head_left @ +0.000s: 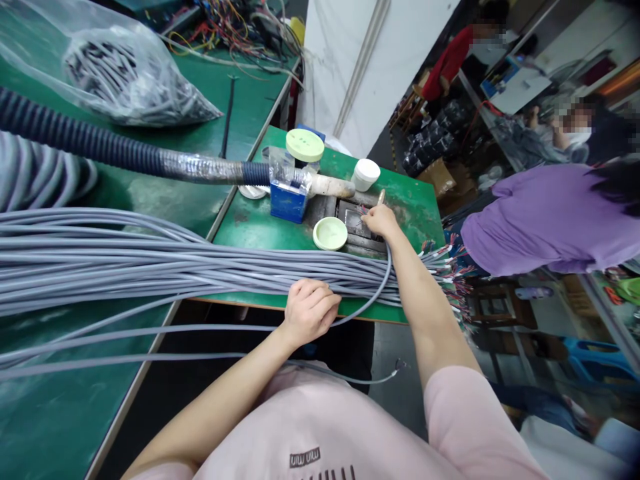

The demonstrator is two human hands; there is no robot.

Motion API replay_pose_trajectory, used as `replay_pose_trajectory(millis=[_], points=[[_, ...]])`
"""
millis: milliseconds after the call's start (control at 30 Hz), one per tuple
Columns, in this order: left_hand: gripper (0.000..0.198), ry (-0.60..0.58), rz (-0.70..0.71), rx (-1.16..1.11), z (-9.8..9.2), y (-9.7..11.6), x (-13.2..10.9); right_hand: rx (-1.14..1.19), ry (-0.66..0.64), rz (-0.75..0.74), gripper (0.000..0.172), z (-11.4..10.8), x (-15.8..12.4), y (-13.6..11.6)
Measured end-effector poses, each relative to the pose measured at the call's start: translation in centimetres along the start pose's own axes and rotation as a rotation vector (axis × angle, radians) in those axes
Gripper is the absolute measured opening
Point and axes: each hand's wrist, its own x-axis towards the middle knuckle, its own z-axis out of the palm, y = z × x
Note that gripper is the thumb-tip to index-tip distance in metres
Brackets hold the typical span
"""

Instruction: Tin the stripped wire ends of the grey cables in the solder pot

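Note:
A grey cable (388,273) curves up from the front edge of the green bench to my right hand (381,221). That hand pinches it near its end, over a dark metal block with a small silvery square (354,220). Thin wire ends show faintly at the fingertips. My left hand (311,310) is closed around the same cable farther back, beside the bundle. Beneath and between my arms lies a thick bundle of grey cables (240,263), their stripped coloured ends (455,273) fanning out at the right.
A black corrugated hose (115,150) ends in a tan nozzle by a blue box (289,200). Nearby are a pale green shallow dish (330,233), a white jar (367,173) and a green-lidded tub (305,145). A plastic bag (120,80) lies behind. A person in purple (545,217) is at right.

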Motion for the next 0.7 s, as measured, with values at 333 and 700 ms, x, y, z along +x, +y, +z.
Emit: replay_pose_trajectory(millis=[333, 700], points=[[0.013, -0.003, -0.001, 0.0, 0.1, -0.1, -0.1, 0.007, 0.003, -0.018, 0.025, -0.1, 0.0, 0.1], [0.014, 0.004, -0.001, -0.005, 0.1, 0.0, -0.1, 0.034, 0.007, -0.011, 0.026, -0.5, 0.1, 0.6]])
